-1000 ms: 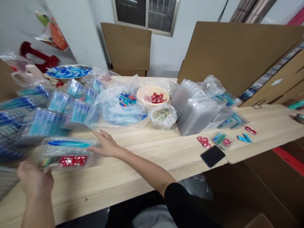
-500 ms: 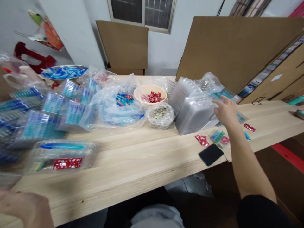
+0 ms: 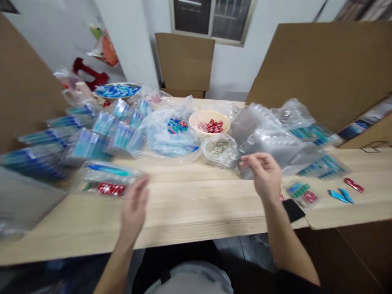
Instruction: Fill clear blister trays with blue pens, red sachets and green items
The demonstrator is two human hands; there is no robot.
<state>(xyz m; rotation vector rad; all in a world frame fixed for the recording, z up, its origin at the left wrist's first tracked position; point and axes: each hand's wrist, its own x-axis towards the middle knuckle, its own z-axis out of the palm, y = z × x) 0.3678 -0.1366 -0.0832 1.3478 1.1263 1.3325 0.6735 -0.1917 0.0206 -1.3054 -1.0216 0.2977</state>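
Note:
My left hand, blurred by motion, is raised over the table with its fingers stretched out. Just beyond its fingertips lies a filled clear bag holding a blue pen-like item and a red patterned packet. My right hand is closed in a pinch in front of a stack of clear plastic bags. Whatever its fingertips hold, if anything, I cannot make out. Left of that hand sits a clear bag of small pieces, near a cream bowl with red packets.
Rows of filled packs stand at the left. A large plastic bag of blue items lies in the middle. To the right are a dark phone, another small filled bag and blue pieces. Cardboard rises behind.
My right hand has come from above the bag stack to its near side, its fingers closing into a pinch. My left hand has moved in from the lower left corner. The view has swung left.

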